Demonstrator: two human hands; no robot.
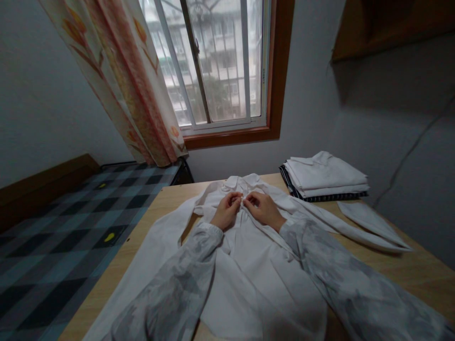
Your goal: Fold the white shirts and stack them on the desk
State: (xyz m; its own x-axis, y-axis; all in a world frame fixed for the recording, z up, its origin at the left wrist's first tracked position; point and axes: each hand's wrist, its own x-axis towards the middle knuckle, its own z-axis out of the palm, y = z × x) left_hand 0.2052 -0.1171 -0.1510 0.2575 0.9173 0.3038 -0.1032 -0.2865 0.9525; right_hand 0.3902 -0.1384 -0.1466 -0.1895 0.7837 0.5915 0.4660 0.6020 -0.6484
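A white long-sleeved shirt point(245, 279) lies spread over the wooden table, its collar point(245, 181) at the far end and its sleeves reaching out to both sides. My left hand point(228, 209) pinches the front edge of the shirt a little below the collar. Right beside it, my right hand point(263, 209) pinches the same front opening, fingertips almost touching those of the left. Whatever small part sits between the fingertips is too small to make out. Below the hands, the shirt front hangs partly apart.
A stack of folded white clothes point(325, 175) sits on something dark at the table's point(401, 274) back right. To the left stands a bed with a checked cover point(117, 213). A window point(220, 61) with a flowered curtain point(131, 80) is ahead, and a wooden shelf point(391, 28) hangs upper right.
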